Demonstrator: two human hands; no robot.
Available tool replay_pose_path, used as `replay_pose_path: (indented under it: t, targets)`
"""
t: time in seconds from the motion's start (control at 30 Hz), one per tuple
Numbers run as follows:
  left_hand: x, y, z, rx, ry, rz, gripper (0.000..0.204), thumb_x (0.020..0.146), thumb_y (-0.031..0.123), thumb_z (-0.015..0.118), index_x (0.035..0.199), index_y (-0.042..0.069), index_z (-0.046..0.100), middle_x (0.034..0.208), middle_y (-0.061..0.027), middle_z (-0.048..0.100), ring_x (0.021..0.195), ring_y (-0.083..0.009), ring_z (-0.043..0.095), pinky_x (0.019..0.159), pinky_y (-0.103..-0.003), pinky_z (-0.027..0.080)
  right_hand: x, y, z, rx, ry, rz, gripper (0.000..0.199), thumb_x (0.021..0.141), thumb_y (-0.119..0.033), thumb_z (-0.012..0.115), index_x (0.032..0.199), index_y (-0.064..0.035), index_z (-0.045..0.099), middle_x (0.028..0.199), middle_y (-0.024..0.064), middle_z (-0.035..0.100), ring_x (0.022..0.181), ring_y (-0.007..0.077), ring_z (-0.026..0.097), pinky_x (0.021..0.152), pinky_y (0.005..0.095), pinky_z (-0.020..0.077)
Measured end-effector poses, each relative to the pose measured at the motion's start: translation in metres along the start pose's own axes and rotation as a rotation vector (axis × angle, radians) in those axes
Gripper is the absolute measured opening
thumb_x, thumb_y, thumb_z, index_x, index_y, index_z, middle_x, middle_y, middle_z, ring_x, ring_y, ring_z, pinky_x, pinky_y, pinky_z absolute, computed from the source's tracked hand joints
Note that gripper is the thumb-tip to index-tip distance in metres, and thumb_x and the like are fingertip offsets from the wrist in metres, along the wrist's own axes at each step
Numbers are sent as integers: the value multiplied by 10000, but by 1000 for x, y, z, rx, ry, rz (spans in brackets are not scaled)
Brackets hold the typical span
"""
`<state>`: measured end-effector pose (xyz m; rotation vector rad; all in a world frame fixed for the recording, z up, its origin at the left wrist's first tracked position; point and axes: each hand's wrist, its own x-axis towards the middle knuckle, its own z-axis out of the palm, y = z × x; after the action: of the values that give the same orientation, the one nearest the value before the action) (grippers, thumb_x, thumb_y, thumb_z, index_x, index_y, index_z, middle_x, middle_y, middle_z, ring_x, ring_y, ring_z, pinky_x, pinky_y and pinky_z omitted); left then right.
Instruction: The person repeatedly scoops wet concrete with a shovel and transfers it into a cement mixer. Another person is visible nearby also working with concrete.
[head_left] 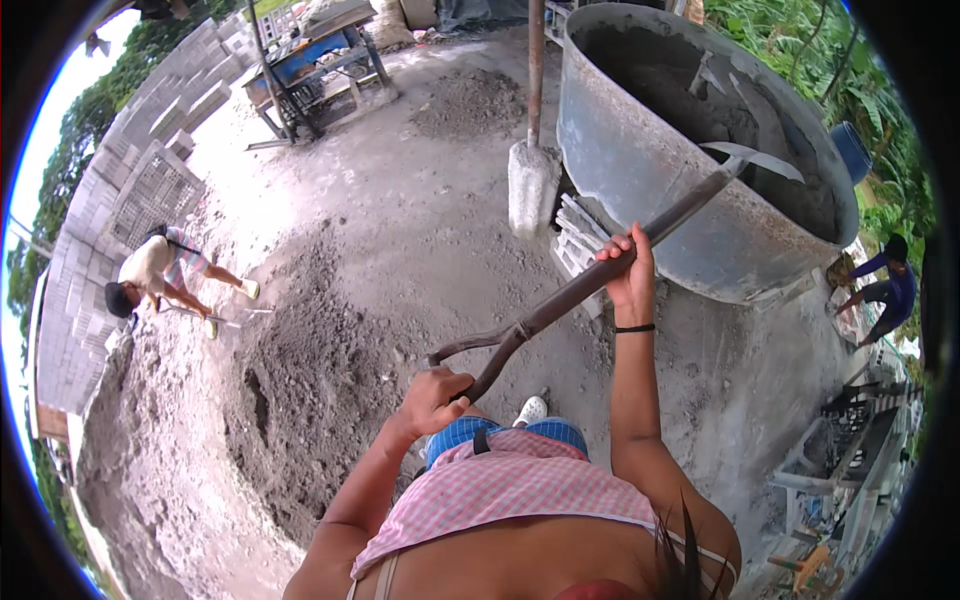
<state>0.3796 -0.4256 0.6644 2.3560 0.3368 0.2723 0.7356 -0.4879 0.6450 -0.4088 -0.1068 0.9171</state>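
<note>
The wooden shovel handle (577, 292) is looking smooth and faintly glossy; its metal blade (770, 161) is gleaming dully; the metal tub (645, 165) is showing scuffed, rust-stained walls; the soil heap (315, 365) is looking rough, matt.

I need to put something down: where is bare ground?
Between the near dirt mound and the upright shovel; also between the metal tub and the lower-right clutter. Crowded: the tub's left foot, with shovel and grey slats.

I'm seeing grey blocks (70, 330) rising in stacks on the left, with trees (78, 118) showing behind them under a pale sky (116, 42). Daylight is glaring off the dusty grey floor (450, 190), a worn table (318, 48) is standing towards the back, and leafy plants (865, 85) are crowding the right.
</note>
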Motion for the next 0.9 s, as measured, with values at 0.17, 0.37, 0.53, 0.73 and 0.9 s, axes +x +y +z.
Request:
replay_pose_path:
  t: [0.17,0.37,0.53,0.73,0.9]
  targets:
    - [-54,-42,61,-484,143,-205,601,878,472,215,874,-10,574,759,-163,575,761,-297,559,762,-387,398,-31,30,51,-335,-28,10,145,850,-189,603,792,-146,477,586,-25,433,530,125,470,547,326,445]
    - [-78,-82,42,-1356,409,-536,648,895,513,214,1127,12,553,1054,-130,605,1030,-259,548,971,-387,344,-54,67,85,-1038,7,-110,174,804,-127,613,782,-70,451,560,16,456,414,126,452,403,280,401]
    - [-112,-132,-4,-2054,480,-536,627,906,467,186,1162,2,521,1100,-130,583,1060,-295,523,971,-401,349,-104,188,93,-1487,-72,-103,249,723,-152,652,830,-2,483,584,51,517,430,158,523,411,290,425]
    - [-177,-162,5,-2285,670,-507,653,926,443,48,1233,28,447,1199,-147,517,1120,-308,470,960,-429,348,-197,332,88,-1734,-529,240,358,679,-239,655,910,14,551,767,228,607,754,383,605,651,431,471]
    - [-286,-187,45,-2428,1125,-368,298,832,298,345,596,140,435,548,-8,442,528,-161,446,773,-376,399,-269,401,58,-1831,-1024,484,352,702,-296,646,897,-11,578,820,197,619,788,367,603,681,446,470]
